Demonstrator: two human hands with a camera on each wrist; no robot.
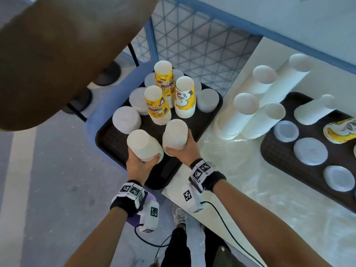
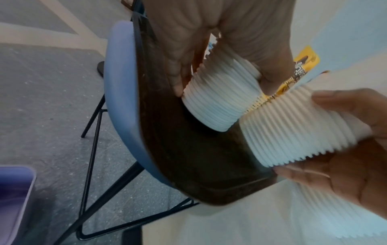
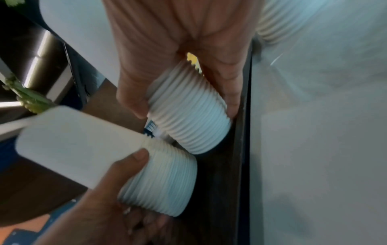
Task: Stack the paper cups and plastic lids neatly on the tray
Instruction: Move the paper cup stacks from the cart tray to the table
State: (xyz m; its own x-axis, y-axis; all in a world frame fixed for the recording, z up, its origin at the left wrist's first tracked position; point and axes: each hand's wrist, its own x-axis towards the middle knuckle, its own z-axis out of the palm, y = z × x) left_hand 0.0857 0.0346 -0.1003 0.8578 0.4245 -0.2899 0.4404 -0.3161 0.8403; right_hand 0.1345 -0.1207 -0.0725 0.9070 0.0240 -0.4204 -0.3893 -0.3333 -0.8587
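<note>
Left hand (image 1: 139, 164) curled round the left stack (image 1: 144, 145) of white cups, right hand (image 1: 185, 151) round the right stack (image 1: 175, 134), both at the dark tray's (image 1: 109, 143) near end, I'd grip low, keep them upright, not crush the rims
</note>
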